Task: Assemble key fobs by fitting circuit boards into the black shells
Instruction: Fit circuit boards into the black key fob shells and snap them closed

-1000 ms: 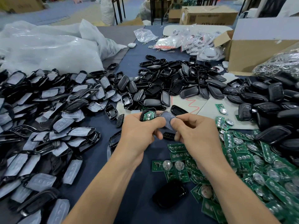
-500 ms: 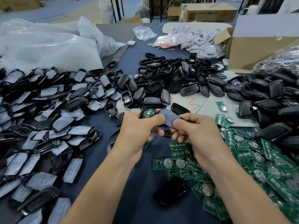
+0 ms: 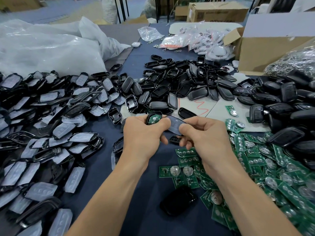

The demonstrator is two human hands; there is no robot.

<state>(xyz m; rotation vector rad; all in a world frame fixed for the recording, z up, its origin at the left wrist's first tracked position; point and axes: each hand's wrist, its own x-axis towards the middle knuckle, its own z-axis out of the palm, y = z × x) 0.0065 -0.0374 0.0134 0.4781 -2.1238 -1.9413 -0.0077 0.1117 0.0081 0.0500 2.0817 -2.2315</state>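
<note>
Ok, left hand (image 3: 143, 135) gripping shell (image 3: 147, 120) with board (image 3: 154, 119) seated, right hand (image 3: 204, 133) pinching grey pad (image 3: 173, 125) edge, bare cloth (image 3: 144, 218) between forearms.

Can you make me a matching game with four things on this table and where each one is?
Things:
1 pile of circuit boards
2 big plastic bag
3 cardboard box
4 black shell with a green board

Places:
A far right side
B in the left hand
C near right side
D far left side

Pairs: 1-C, 2-D, 3-A, 4-B
</note>
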